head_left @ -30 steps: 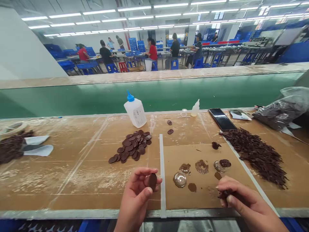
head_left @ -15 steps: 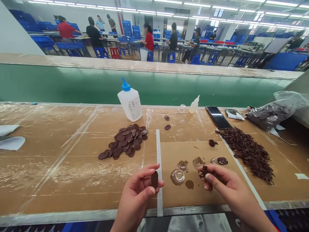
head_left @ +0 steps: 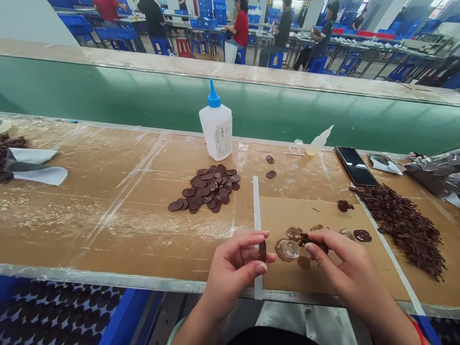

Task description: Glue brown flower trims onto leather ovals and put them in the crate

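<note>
My left hand (head_left: 235, 263) pinches a thin dark brown oval disc (head_left: 262, 251), held edge-on between thumb and fingers. Opposite it, my right hand (head_left: 339, 261) is closed on a small dark brown twig-like piece (head_left: 304, 238); part of that piece is hidden by the fingers. Below and between the hands, a clear round cup (head_left: 288, 249) stands on brown board among wet-looking stains. Beyond my left hand lies a heap of similar brown discs (head_left: 208, 188). To the right of my right hand spreads a heap of dark brown twig-like pieces (head_left: 402, 225).
A white bottle with a blue nozzle (head_left: 217, 129) stands behind the discs. A small dropper bottle (head_left: 319, 141) and a black phone (head_left: 355, 166) lie farther right. Below the table's left edge is a blue tray (head_left: 122, 316) of rows of discs. Several people sit across the room.
The camera view has tilted down and turned left, so the table appears shifted right and up. My right hand has brought the twig-like piece over beside the clear cup. The left hand still holds its disc.
</note>
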A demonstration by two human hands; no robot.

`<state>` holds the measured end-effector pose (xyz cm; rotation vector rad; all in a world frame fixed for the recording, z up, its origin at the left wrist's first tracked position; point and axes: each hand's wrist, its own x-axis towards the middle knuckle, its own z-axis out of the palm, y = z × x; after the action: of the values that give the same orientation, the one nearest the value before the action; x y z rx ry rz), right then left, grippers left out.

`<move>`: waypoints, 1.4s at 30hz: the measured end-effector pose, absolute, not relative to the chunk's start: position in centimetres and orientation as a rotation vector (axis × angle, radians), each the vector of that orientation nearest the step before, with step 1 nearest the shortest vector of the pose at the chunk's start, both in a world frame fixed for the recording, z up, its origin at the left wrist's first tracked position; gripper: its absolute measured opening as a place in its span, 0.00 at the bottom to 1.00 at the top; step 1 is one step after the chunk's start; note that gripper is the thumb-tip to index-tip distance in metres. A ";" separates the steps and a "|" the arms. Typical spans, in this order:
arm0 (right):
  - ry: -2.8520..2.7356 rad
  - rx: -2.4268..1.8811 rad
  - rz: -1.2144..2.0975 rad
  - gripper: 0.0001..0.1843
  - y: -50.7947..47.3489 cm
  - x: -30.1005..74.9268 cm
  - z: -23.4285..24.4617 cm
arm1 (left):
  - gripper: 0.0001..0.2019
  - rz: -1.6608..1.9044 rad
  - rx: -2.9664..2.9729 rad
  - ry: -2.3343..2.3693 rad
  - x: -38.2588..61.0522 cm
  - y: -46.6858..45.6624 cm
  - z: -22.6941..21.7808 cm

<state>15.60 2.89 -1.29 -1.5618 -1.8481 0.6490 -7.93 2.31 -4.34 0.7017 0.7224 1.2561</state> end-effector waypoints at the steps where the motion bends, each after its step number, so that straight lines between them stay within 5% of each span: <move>1: -1.867 -1.569 0.637 0.10 2.8 15.5 -1.3 | 0.14 1.259 0.699 0.719 -7.9 2.3 -4.3; 42: -2.133 -1.719 0.516 0.14 2.6 15.2 0.1 | 0.16 1.249 0.628 0.585 -7.1 1.9 -4.2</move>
<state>15.18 2.57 0.11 -1.7192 -2.1332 0.5164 -7.07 1.92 -4.20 0.6282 0.5846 1.2494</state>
